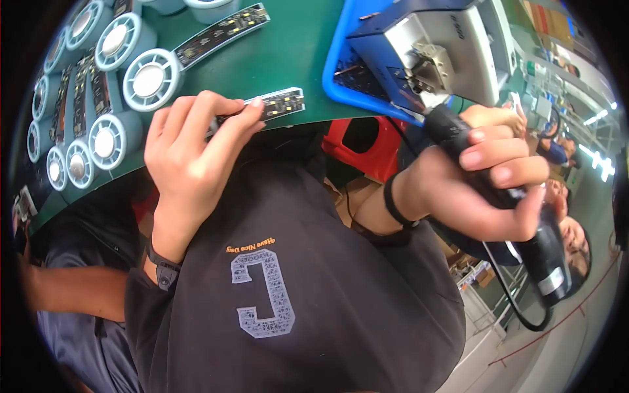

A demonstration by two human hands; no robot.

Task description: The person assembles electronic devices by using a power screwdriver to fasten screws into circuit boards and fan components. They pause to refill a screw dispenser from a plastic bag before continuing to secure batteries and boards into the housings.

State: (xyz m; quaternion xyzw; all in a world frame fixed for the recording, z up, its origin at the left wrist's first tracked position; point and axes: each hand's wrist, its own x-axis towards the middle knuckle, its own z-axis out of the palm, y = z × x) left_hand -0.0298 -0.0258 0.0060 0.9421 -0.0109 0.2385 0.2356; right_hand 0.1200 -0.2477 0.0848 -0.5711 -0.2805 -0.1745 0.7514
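My left hand (187, 150) pinches one end of a narrow circuit board strip (285, 103) between thumb and fingers. The strip has small yellowish chips and sits in a pale edged holder, at the bench's near edge. My right hand (485, 170) is wrapped round a black electric screwdriver (549, 259) with a cable at its rear end. The screwdriver's nose is at the metal pick-up mechanism (429, 72) of a grey and white screw feeder (468, 49). Whether a screw is on the tip, I cannot tell.
The feeder stands in a blue tray (335, 59) on the green bench (295, 39). At the left are several light blue round parts (151, 80) with white centres and board strips, one strip (223, 34) angled outward. A red stool (370, 154) is below; people (573, 242) are at right.
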